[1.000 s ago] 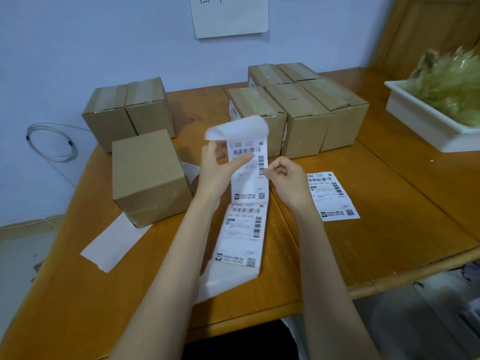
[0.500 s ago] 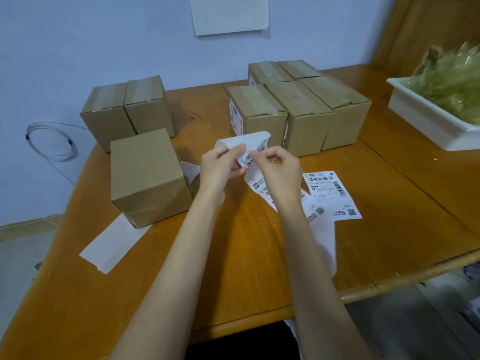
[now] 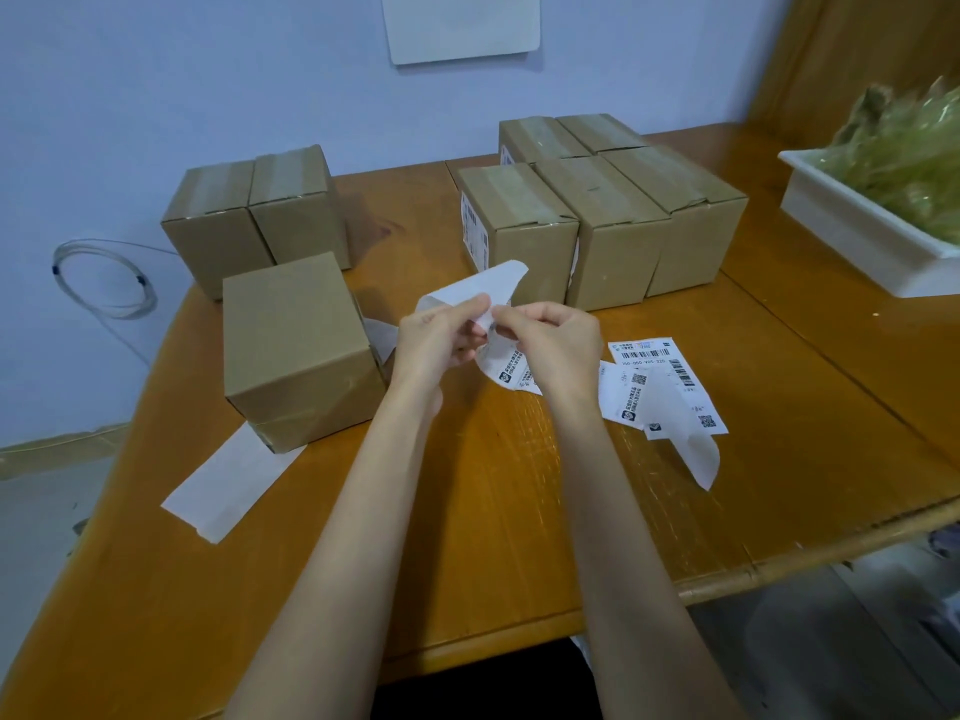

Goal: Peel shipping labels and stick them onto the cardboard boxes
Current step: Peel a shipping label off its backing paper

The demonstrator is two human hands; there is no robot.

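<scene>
My left hand (image 3: 436, 340) and my right hand (image 3: 550, 345) meet above the table's middle, and both pinch the top end of a strip of shipping labels (image 3: 506, 363). Its white backing (image 3: 483, 288) curls upward behind my fingers. The rest of the strip trails right across the table and lies partly over a loose printed label (image 3: 670, 376). A plain cardboard box (image 3: 298, 350) stands just left of my left hand. Behind my hands stands a group of several boxes (image 3: 613, 220), the nearest with a label on its left side.
Two more cardboard boxes (image 3: 260, 215) stand at the back left. A bare white backing sheet (image 3: 223, 485) lies by the plain box, near the table's left edge. A white tray (image 3: 857, 236) holding greenish plastic bags sits at the far right. A coiled cable (image 3: 104, 278) hangs on the wall.
The label strip, held upright before me a second ago, has swung right and now lies across the loose label. My hands have come together at its top end.
</scene>
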